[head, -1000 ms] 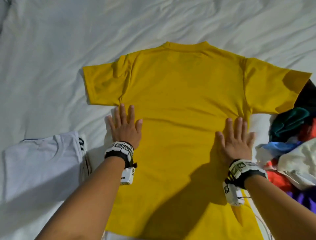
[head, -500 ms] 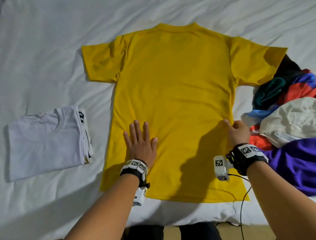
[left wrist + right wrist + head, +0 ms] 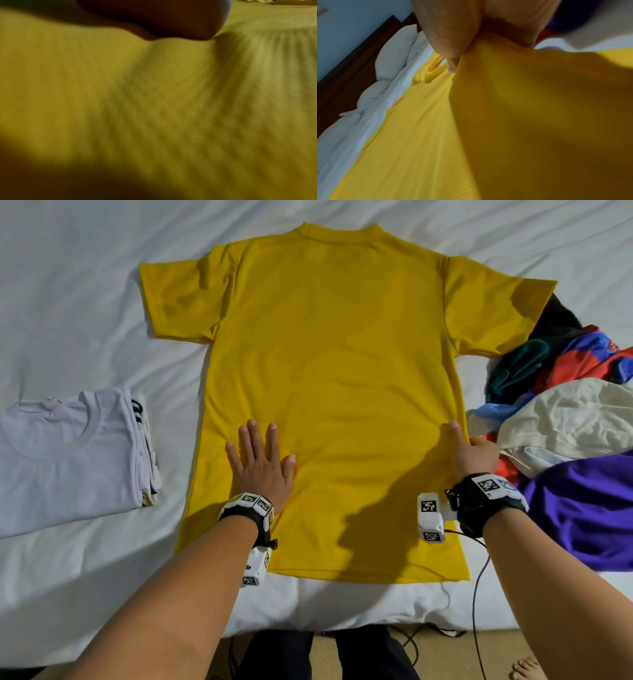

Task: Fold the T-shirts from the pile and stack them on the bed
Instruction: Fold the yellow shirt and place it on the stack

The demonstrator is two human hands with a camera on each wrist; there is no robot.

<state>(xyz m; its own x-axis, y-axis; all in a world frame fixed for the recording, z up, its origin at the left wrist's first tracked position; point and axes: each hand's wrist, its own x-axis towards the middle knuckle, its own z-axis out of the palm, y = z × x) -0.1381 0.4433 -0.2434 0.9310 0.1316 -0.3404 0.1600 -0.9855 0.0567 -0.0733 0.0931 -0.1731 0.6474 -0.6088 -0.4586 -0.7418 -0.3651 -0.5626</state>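
Both hands are working the yellow shirt [image 3: 329, 392] near the bed's [image 3: 85, 285] front edge. I'm pressing my left hand [image 3: 262, 465] flat, fingers spread; my right hand [image 3: 474, 453] is pinching its side seam.

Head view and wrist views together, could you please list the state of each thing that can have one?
yellow T-shirt: spread flat, unfolded, right side edge lifted
left hand: flat, pressing the shirt
right hand: pinching the shirt's right edge
white T-shirts: folded, stacked
pile of clothes: unfolded, heaped
bed: white sheet, wrinkled
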